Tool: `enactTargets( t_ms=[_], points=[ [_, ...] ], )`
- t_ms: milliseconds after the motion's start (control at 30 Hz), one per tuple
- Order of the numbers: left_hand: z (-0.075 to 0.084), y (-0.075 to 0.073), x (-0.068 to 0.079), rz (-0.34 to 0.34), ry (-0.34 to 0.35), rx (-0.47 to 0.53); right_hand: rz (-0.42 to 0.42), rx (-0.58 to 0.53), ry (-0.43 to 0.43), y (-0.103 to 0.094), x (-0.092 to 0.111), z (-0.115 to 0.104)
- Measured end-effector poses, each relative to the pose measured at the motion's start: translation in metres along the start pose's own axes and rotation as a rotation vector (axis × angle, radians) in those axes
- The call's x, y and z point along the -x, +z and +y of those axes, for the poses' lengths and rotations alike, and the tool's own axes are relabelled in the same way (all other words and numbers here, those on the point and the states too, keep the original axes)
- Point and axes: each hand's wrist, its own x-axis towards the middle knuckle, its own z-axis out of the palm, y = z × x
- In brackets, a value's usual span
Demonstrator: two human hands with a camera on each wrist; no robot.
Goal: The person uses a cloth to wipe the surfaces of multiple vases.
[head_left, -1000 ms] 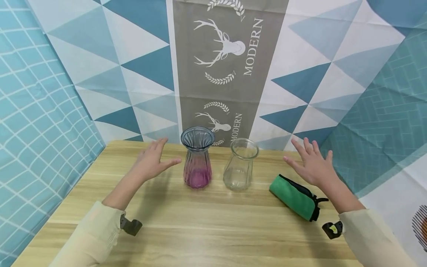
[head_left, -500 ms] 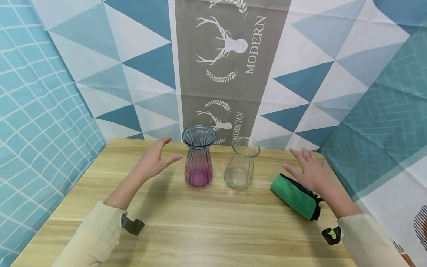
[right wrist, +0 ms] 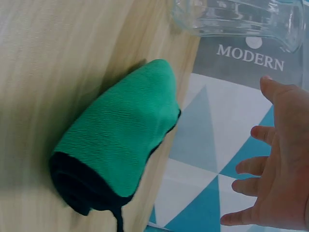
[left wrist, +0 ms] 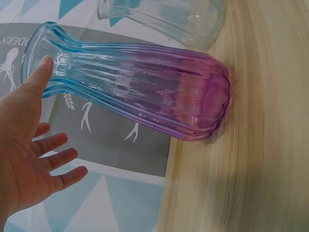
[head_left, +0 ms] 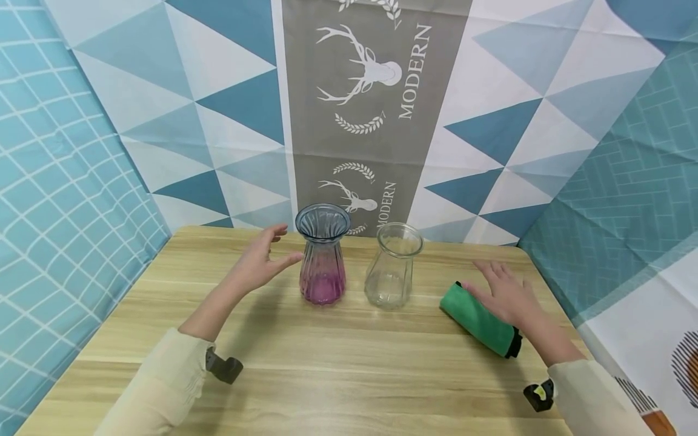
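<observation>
I see my left hand (head_left: pixel 256 264) released, nine o'clock from the two-tone vase (head_left: pixel 323 272); right hand (head_left: pixel 506 297) released, two o'clock from the green cloth (head_left: pixel 477 321)

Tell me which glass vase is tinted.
The vase beside the left hand: the tinted vase has a blue rim fading to a purple-pink base, while the clear vase next to it is colourless.

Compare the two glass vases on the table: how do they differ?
The tinted vase is blue at the rim and purple at the base; the clear vase is colourless. The tinted vase looks taller than the clear vase. Both are ribbed glass and stand upright.
</observation>
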Motion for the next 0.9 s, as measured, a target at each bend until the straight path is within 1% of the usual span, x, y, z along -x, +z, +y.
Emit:
enactTargets(
  t_ms=[100, 267, 500, 900],
  points=[
    [0.001, 0.002, 0.000, -0.003, -0.001, 0.048, -0.004, 0.002, -0.002, 0.005, 0.000, 0.002],
    [0.000, 0.006, -0.001, 0.001, -0.001, 0.093, -0.011, 0.010, -0.006, 0.012, -0.001, 0.005],
    [-0.002, 0.010, -0.002, -0.002, -0.003, 0.126, -0.041, 0.003, 0.007, 0.018, -0.001, 0.006],
    [-0.001, 0.012, -0.001, 0.003, -0.011, 0.178, -0.083, -0.009, -0.006, 0.036, -0.006, 0.012]
  ],
)
